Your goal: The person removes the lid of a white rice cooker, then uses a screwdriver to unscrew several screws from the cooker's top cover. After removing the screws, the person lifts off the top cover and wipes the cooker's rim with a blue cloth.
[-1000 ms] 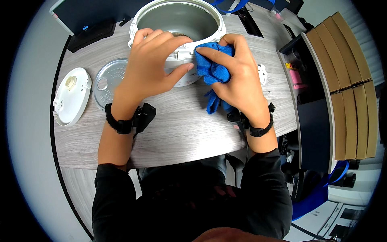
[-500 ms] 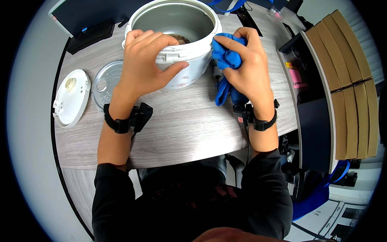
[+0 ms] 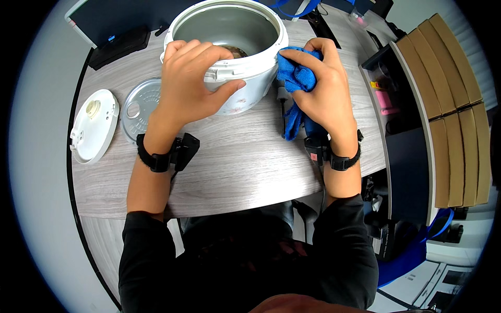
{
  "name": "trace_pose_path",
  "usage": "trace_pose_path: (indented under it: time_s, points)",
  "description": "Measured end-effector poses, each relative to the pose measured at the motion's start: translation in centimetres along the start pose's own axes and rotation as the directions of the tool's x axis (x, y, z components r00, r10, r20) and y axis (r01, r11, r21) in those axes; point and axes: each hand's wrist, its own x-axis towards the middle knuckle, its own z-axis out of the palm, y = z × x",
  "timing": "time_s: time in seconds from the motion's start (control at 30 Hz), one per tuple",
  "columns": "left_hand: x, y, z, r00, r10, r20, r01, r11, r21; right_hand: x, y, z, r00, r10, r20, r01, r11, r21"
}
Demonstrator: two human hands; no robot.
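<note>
A white rice cooker (image 3: 250,86) with a faint flower print stands lidless at the far middle of the table. Its grey inside is in view, with a brownish round part at the bottom, half covered by my fingers. My left hand (image 3: 188,88) grips the near left rim, fingers hooked over the edge and thumb outside. On the right, my right hand (image 3: 331,83) is closed around a crumpled blue cloth (image 3: 297,75), which touches the cooker's outer wall near the rim. One end of the cloth hangs down toward the table.
Left of the cooker lie a round metal inner lid (image 3: 136,112) and a white outer lid (image 3: 95,130) on the wood-grain table (image 3: 245,161). A dark monitor (image 3: 120,23) stands far left. Cardboard boxes (image 3: 449,68) top a shelf on the right. A cord runs beside the cloth.
My right hand and the cloth have shifted very slightly right and down. The left hand keeps its hold on the rim.
</note>
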Motion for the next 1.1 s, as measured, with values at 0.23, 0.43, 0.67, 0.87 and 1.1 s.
trace_pose_path:
  time_s: [0.23,0.43,0.67,0.87,1.1]
  points:
    - [0.0,0.1,0.2,1.0,0.008,-0.013,-0.008,1.0,0.014,-0.7,-1.1,1.1,0.995,-0.098,0.033,0.095,0.992,0.081]
    - [-0.1,0.0,0.1,1.0,0.003,-0.013,-0.002,1.0,0.01,-0.6,-1.3,1.0,0.996,-0.07,0.057,0.064,0.994,0.091]
    - [0.0,0.2,0.2,1.0,-0.003,-0.011,0.003,1.0,0.009,-0.7,-2.1,2.0,0.989,-0.136,-0.053,0.14,0.986,0.091]
    - [-0.1,0.2,0.1,1.0,0.022,-0.016,-0.022,1.0,0.008,-0.4,-1.7,1.2,0.994,-0.108,0.009,0.107,0.993,0.058]
    - [0.0,0.2,0.2,1.0,0.017,-0.009,-0.017,1.0,0.021,-0.5,-1.2,0.8,0.995,-0.103,-0.014,0.103,0.995,-0.01]
